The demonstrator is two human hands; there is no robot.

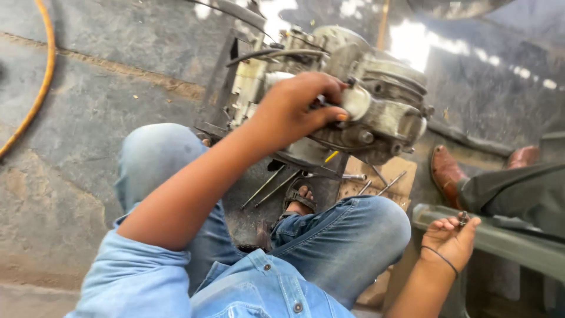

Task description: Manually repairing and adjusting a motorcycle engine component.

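Left hand (297, 109) closes on a pale knob (355, 102) of the grey engine (376, 100), long axis left-right; right hand (450, 238) pinches a small dark part (463, 219); brown cardboard sheet (397, 176) beneath.

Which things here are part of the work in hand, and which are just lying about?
In hand:
- engine, gripped by the left hand
- small dark part in the right hand fingers

Lying about:
- long bolts on the floor
- cardboard
- yellow hose
- another person's brown shoes

Left hand (297, 109) reaches forward, fingers curled shut; right hand (450, 238) palm-up, fingers seemingly pinched together.
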